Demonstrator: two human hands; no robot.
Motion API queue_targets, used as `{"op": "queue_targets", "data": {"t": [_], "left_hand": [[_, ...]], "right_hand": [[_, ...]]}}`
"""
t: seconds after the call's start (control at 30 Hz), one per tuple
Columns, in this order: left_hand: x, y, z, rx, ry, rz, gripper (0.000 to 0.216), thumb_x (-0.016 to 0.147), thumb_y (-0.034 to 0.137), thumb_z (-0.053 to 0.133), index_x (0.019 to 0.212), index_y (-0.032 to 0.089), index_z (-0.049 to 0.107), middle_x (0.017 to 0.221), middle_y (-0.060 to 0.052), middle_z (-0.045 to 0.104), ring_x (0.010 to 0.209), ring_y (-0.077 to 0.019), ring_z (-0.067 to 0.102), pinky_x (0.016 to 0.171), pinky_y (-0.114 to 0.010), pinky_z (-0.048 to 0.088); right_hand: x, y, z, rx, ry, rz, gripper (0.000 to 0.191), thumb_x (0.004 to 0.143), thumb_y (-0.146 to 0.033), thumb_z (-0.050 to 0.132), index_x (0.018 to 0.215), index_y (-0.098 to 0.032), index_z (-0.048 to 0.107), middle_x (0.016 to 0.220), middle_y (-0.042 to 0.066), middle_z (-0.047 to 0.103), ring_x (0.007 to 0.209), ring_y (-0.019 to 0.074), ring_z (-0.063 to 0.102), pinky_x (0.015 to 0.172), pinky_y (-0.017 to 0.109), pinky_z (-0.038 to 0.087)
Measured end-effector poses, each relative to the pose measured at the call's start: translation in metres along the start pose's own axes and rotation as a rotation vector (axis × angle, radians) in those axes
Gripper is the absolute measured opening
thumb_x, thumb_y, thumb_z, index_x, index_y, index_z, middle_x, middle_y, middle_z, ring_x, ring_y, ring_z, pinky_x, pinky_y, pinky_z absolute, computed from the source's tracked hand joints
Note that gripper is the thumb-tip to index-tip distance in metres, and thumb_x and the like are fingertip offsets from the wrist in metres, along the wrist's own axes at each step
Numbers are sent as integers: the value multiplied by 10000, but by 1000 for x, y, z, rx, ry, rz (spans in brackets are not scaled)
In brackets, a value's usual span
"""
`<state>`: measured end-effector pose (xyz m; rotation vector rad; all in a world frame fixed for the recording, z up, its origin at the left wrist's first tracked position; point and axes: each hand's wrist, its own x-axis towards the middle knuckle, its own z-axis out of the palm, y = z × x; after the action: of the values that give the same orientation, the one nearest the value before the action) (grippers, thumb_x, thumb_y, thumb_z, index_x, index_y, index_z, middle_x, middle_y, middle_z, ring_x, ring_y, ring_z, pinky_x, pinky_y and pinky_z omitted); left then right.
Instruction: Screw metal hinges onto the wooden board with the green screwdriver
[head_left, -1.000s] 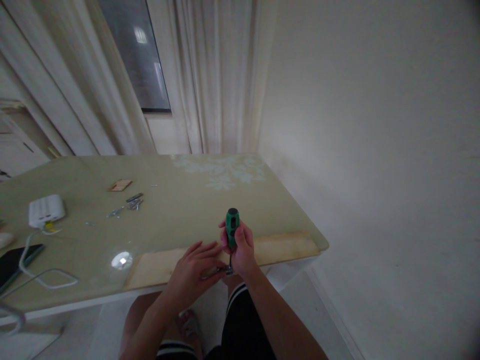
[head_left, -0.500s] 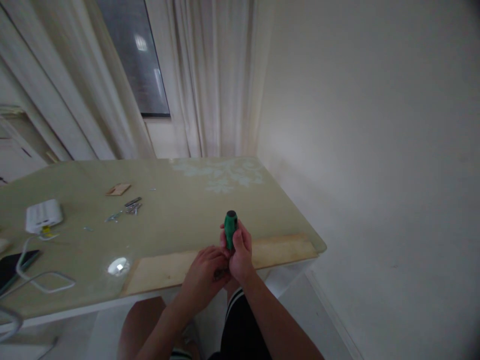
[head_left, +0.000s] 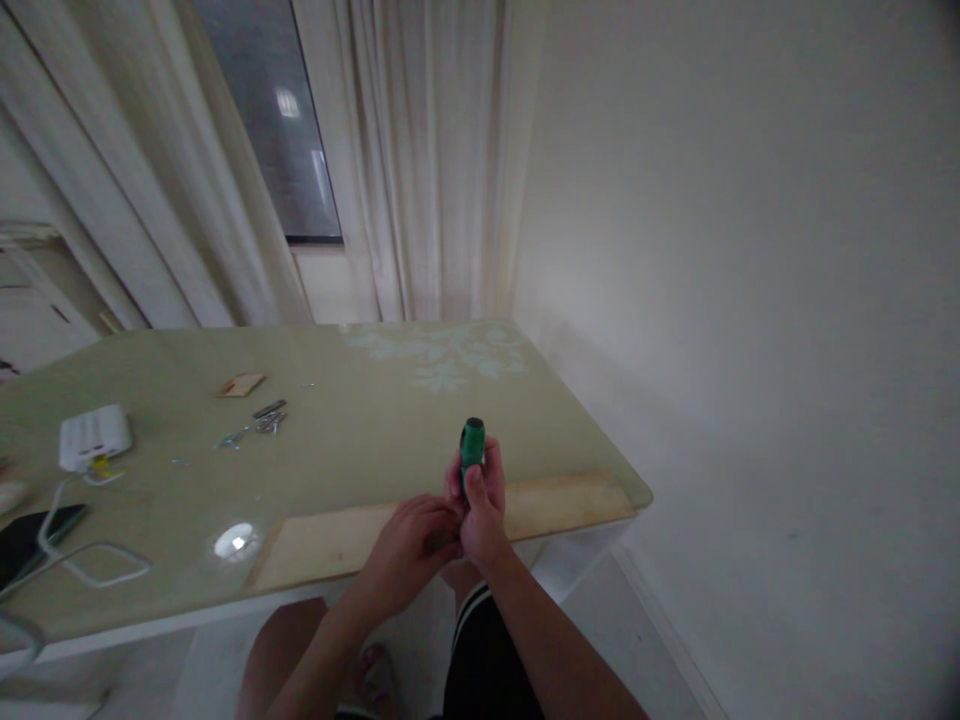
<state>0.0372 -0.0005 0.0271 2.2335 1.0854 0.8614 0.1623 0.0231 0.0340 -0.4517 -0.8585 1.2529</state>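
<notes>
My right hand (head_left: 480,510) is wrapped round a green screwdriver (head_left: 472,446) with a black cap, held upright over a long wooden plank (head_left: 337,545) at the near edge of the table. My left hand (head_left: 411,550) is curled beside it, fingers closed at the screwdriver's tip; what they pinch is hidden. Both hands touch each other above the plank.
The glass-topped table (head_left: 360,420) carries loose screws and metal bits (head_left: 259,420), a small wooden piece (head_left: 240,384), a white power adapter (head_left: 94,436) with a white cable (head_left: 82,560), and a dark phone (head_left: 30,540). Curtains and a window stand behind; a wall lies right.
My left hand's fingers were spread flat on the plank and have curled shut at the screwdriver's tip. The screwdriver has shifted slightly right and tilted a little.
</notes>
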Motion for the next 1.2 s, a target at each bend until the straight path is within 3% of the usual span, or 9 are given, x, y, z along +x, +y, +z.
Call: {"op": "queue_targets", "data": {"t": [0.2, 0.3, 0.37, 0.5, 0.63, 0.8, 1.0, 1.1, 1.2], "left_hand": [[-3, -3, 5, 93, 42, -1, 85, 901, 166, 749, 940, 240, 745, 1088, -46, 785, 1072, -269, 703, 974, -413, 529], [-4, -3, 7, 126, 67, 28, 66, 909, 171, 732, 901, 237, 729, 1044, -49, 786, 1032, -264, 708, 959, -416, 540], [-4, -4, 8, 147, 79, 48, 70, 914, 174, 718, 888, 238, 724, 1022, -50, 786, 1017, -261, 711, 947, -412, 548], [-5, -5, 11, 188, 116, 71, 60, 902, 186, 718, 907, 244, 728, 1033, -58, 789, 1019, -269, 714, 935, -411, 560], [-6, -7, 12, 189, 121, 48, 63, 891, 189, 725, 923, 240, 742, 1053, -68, 790, 1013, -276, 715, 921, -408, 564], [-4, -8, 6, 70, 64, 26, 90, 893, 186, 746, 945, 254, 771, 1054, -53, 785, 1034, -258, 709, 936, -379, 555], [-1, -4, 4, 18, 26, -18, 58, 887, 190, 763, 905, 245, 765, 1020, -48, 778, 1040, -260, 699, 967, -376, 535], [-3, -3, 6, 26, 35, -42, 86, 881, 164, 762, 913, 243, 760, 1044, -50, 771, 1069, -264, 690, 986, -378, 519], [-3, -3, 7, 46, 23, -67, 90, 884, 142, 749, 902, 230, 756, 1047, -52, 770, 1070, -264, 687, 989, -383, 503]], "right_hand": [[1, 1, 0, -74, -22, 42, 562, 972, -734, 532, 1034, -189, 653, 673, -38, 507, 480, 77, 310, 441, 229, 219], [0, -1, 1, -54, -28, 33, 527, 901, -707, 673, 1136, -242, 592, 669, -72, 488, 481, 75, 285, 441, 208, 218], [0, -2, 2, -30, -21, 31, 482, 864, -648, 759, 1090, -281, 542, 653, -97, 465, 477, 71, 269, 436, 190, 211], [-1, -3, 4, -61, -11, 55, 459, 911, -680, 686, 961, -240, 566, 654, -67, 493, 478, 64, 293, 434, 196, 208], [-3, -1, 3, -58, -12, 77, 518, 905, -719, 665, 1016, -215, 613, 635, -58, 498, 477, 70, 280, 436, 203, 204], [-4, 1, 0, -4, -6, 20, 422, 889, -595, 768, 1086, -275, 576, 666, -84, 489, 503, 75, 315, 461, 190, 232], [-4, -2, -2, -34, -58, 48, 539, 974, -712, 561, 1005, -187, 681, 648, -38, 504, 492, 76, 310, 464, 226, 225], [-4, 0, -3, 0, -57, 33, 503, 905, -685, 694, 1122, -234, 646, 682, -54, 525, 504, 74, 314, 470, 210, 238], [-3, 2, -4, 22, -32, 29, 466, 875, -639, 761, 1100, -258, 615, 678, -73, 516, 492, 68, 297, 453, 197, 218]]}}
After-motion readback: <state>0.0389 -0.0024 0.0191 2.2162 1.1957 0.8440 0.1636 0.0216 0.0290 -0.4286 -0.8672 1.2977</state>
